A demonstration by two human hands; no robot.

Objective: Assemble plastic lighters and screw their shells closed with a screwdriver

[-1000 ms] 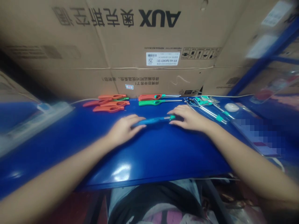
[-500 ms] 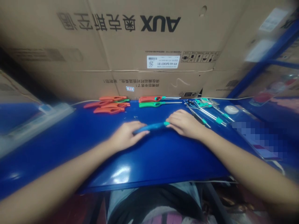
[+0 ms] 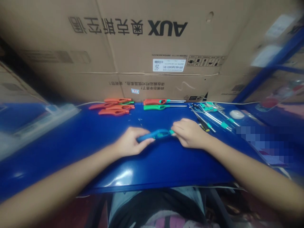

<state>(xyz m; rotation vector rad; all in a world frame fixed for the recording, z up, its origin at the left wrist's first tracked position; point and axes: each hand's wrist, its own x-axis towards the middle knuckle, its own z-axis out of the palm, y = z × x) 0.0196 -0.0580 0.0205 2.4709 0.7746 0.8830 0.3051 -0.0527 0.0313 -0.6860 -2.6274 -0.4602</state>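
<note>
My left hand (image 3: 134,141) is closed round the rear of a blue long-nosed lighter (image 3: 162,133), held just over the table. The lighter's trigger opening faces me. At its front end, my right hand (image 3: 188,133) pinches the green collar (image 3: 171,132); whatever lies inside that fist is hidden. Just behind the right hand, a screwdriver (image 3: 205,125) with a black and yellow handle lies partly covered. Beyond the hands lie a red lighter (image 3: 154,102) and a green lighter (image 3: 154,107), both with metal tubes.
Several orange lighter bodies (image 3: 114,110) are piled at the back left. Metal tubes with green collars (image 3: 217,118) lie at the back right, near a white round object (image 3: 237,114). A cardboard sheet (image 3: 128,63) stands behind the blue table (image 3: 147,171). Small wire bits (image 3: 140,119) lie mid-table.
Both hands have come slightly nearer me with the blue lighter, which has turned to show its trigger opening. My right hand has closed over the front end. The screwdriver handle now shows.
</note>
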